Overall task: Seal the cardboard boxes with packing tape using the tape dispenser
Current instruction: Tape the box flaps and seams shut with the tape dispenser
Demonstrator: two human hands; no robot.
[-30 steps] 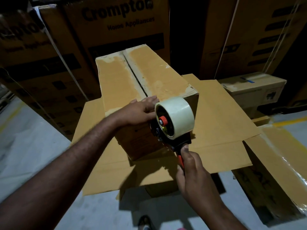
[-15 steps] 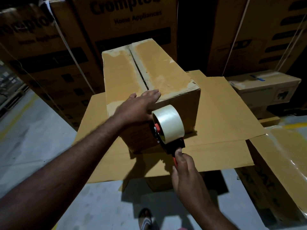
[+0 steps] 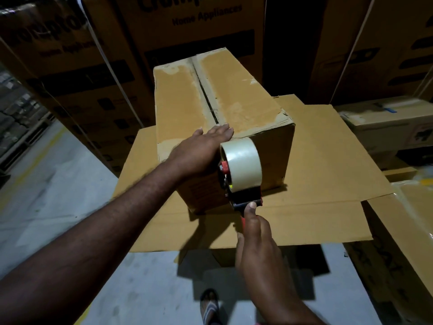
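A long brown cardboard box (image 3: 178,102) lies on a flat cardboard sheet (image 3: 328,160), its two top flaps closed with an open seam down the middle. My left hand (image 3: 201,151) presses flat on the box's near top edge, fingers straight over the seam's end. My right hand (image 3: 257,245) grips the red handle of a tape dispenser (image 3: 243,195) with the thumb on its black body. Its roll of clear tape (image 3: 243,165) sits against the box's near end face, just below the top edge.
Tall printed cartons (image 3: 98,62) stand stacked behind and to the left. A smaller box (image 3: 386,123) sits at the right, and a plastic-wrapped carton (image 3: 417,219) is at the near right. Grey floor (image 3: 46,207) lies left; a sandalled foot (image 3: 209,306) is below.
The tape dispenser has dropped lower against the box's near end face. My left hand has flattened further onto the box top. The view has shifted closer.
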